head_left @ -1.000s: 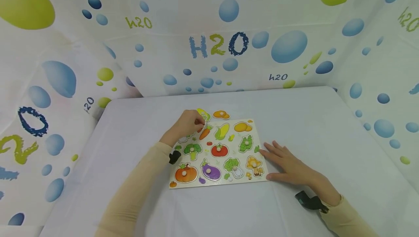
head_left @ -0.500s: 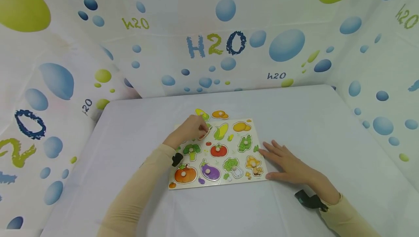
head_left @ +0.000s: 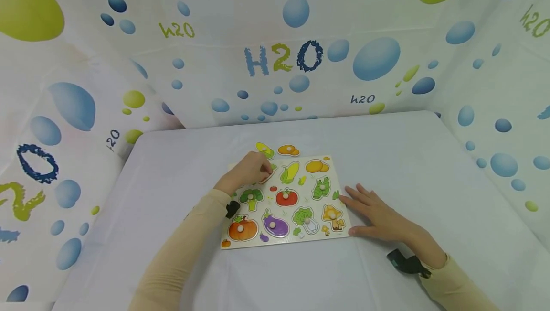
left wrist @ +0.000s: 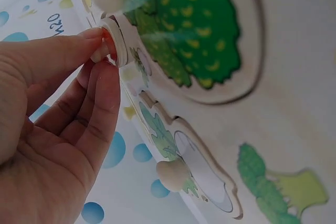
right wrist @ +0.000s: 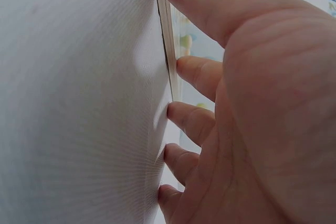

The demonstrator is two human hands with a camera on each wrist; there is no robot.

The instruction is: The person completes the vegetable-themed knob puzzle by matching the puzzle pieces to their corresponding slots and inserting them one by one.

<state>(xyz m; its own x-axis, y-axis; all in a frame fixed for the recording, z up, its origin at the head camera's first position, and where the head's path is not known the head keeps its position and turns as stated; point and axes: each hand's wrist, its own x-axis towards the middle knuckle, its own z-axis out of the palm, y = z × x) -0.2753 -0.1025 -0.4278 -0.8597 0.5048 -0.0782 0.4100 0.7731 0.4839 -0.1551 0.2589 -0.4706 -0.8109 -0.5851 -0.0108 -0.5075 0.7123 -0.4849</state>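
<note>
At the upper left of the puzzle board (head_left: 296,241), my left hand (head_left: 249,170) pinches the knob of a carrot puzzle piece (head_left: 268,176) over the carrot picture. The left wrist view shows this piece (left wrist: 120,43) nearly edge-on, with thumb and fingertips on its knob. My right hand (head_left: 380,215) rests at the board's right edge, fingers spread. In the right wrist view its thumb and index fingertip (right wrist: 184,66) touch the board's edge (right wrist: 167,40). Broccoli (head_left: 251,198), tomato (head_left: 286,197), pumpkin (head_left: 242,229) and eggplant (head_left: 277,227) pieces sit in the board.
Beyond the board's far edge lie a loose corn piece (head_left: 265,149) and a loose potato piece (head_left: 288,150). The corn picture (head_left: 290,172) and potato picture (head_left: 317,166) on the board bear no knobs. A white cloth covers the table (head_left: 189,151); printed curtains stand around it.
My left hand has come slightly nearer and to the right, lowering the carrot piece onto the carrot picture. The right hand stays at the board's edge.
</note>
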